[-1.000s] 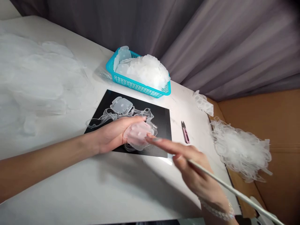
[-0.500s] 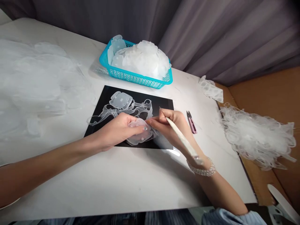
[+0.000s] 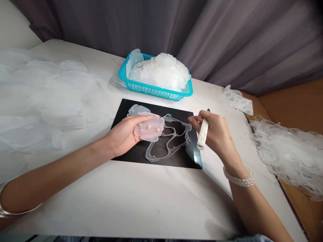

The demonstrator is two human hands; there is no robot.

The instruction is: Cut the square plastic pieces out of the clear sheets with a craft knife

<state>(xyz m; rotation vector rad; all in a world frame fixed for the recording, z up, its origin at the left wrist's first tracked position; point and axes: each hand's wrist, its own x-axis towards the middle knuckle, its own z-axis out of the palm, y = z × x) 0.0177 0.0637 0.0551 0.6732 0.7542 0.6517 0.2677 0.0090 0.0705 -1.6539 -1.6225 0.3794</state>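
Within the right hand (image 3: 217,131), white-handled tool (image 3: 203,134) lengthwise near-to-far, tip apparently away.

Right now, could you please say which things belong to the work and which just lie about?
Seemingly in use: rounded translucent plastic plate; white-handled tool; black rectangular mat; turquoise plastic basket.
Seemingly lying about: stringy translucent plastic offcuts; crumpled whitish sheet.

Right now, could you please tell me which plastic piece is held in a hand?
The pinkish piece in the left hand; the greyish piece behind it lies on the black mat, and others sit in the basket.
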